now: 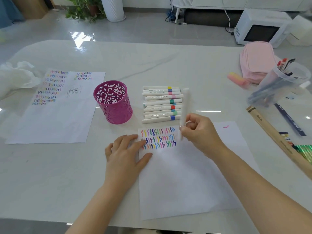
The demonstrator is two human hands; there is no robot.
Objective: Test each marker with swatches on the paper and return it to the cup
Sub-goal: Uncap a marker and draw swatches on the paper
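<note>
A white sheet of paper (182, 174) lies in front of me with three rows of coloured squiggle swatches (158, 138) near its top left corner. My left hand (125, 152) rests flat on the paper's left edge, fingers straight. My right hand (200, 132) grips a white marker (184, 105), blurred, held nearly upright with its lower end at the right end of the swatches. Several white markers (162, 104) with coloured bands lie in a row just beyond the paper. The magenta cut-out metal cup (113, 102) stands to their left, and no marker shows inside it.
A second swatch-covered sheet (55, 107) lies at the left, crumpled white plastic (15, 76) beyond it. At the right are a pink pouch (256, 61), a pink eraser (238, 80), a clear tub of pens (280, 83) and long boxes (276, 137).
</note>
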